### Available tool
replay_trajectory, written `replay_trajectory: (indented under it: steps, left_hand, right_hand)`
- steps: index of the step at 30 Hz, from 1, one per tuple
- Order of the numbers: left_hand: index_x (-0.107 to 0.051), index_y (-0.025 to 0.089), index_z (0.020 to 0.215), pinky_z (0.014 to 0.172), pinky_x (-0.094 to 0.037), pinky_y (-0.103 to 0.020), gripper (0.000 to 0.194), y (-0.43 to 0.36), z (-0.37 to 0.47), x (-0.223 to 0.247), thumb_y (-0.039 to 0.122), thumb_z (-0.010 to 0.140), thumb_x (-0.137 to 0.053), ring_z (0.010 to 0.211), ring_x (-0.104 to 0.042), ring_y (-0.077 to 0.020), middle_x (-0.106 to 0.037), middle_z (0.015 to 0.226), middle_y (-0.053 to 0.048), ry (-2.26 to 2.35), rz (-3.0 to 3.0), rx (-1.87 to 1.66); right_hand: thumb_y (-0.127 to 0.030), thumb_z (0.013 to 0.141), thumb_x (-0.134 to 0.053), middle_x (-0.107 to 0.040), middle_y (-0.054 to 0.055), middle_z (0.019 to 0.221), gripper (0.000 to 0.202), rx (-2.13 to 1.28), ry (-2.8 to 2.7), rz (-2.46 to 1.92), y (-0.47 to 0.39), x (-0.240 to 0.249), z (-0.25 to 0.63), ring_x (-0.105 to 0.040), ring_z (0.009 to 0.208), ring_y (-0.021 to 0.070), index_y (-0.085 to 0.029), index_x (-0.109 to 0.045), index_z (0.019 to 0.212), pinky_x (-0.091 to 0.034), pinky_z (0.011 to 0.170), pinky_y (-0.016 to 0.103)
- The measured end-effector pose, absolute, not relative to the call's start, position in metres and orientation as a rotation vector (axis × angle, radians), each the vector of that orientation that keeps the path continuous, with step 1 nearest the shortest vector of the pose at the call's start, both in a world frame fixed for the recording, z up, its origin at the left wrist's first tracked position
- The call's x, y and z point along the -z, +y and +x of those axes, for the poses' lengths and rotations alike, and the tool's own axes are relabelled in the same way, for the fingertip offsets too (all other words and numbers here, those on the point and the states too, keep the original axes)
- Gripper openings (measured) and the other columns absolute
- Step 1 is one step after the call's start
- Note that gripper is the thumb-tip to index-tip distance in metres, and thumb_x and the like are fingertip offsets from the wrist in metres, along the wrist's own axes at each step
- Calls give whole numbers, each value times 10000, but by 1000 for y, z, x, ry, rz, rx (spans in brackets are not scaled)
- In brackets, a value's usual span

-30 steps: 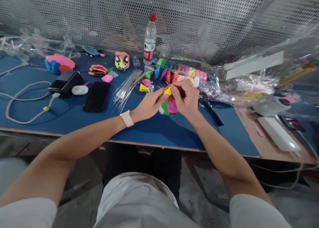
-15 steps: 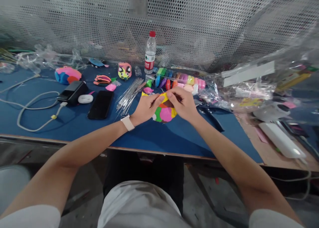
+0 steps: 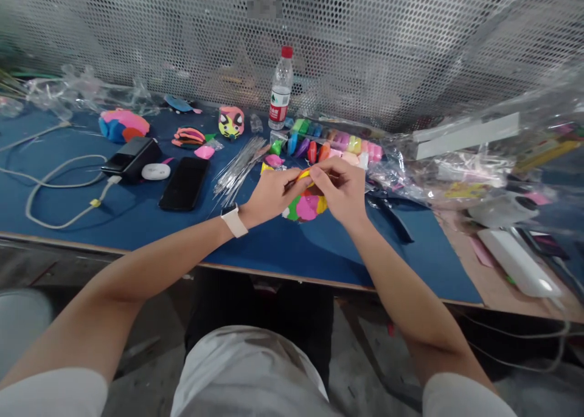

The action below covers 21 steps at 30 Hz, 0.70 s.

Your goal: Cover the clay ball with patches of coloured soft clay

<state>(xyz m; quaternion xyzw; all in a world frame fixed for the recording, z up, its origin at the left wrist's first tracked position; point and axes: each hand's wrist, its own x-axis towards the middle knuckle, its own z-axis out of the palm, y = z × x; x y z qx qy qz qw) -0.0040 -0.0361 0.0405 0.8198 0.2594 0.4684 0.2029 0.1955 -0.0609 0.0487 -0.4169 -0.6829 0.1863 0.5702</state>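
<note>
My left hand (image 3: 272, 193) and my right hand (image 3: 343, 189) meet over the blue table top, thumbs close together. Between their thumbs and fingers they pinch a yellow and orange piece of modelling clay (image 3: 305, 174). Just under the fingers shows a rounded shape covered in clay patches (image 3: 306, 208) of pink, green, yellow and white; its upper part is hidden by the hands. More yellow peeks out behind my left hand. Which fingers also touch the rounded shape, I cannot tell. A watch with a pale strap (image 3: 235, 221) is on my left wrist.
Behind the hands lie coloured clay packs (image 3: 337, 142), a water bottle (image 3: 280, 95) and a clay face (image 3: 230, 123). Leftward are metal wires (image 3: 239, 165), a phone (image 3: 185, 184) and a black charger (image 3: 132, 159) with a cable. Plastic bags (image 3: 474, 161) and a power bank (image 3: 520, 264) lie right.
The view has shifted slightly. Both hands still pinch the yellow clay; it now shows as a narrower strip with more orange, and my right-hand fingers have turned a little over it.
</note>
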Motion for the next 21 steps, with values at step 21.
replay_trajectory:
  steps: [21]
  left_hand:
    - [-491,222,702,554,-299,-307,778,-40,-1,-43,829,1185,-430,559,-396,-117,-427,599,37,699,2198,-1392]
  right_hand:
    - [-733,1090,-752,-805,44,901,486,-265,-1593,-967,-65,-43,193,-751,848,236,-297,-896,930,-623,705,398]
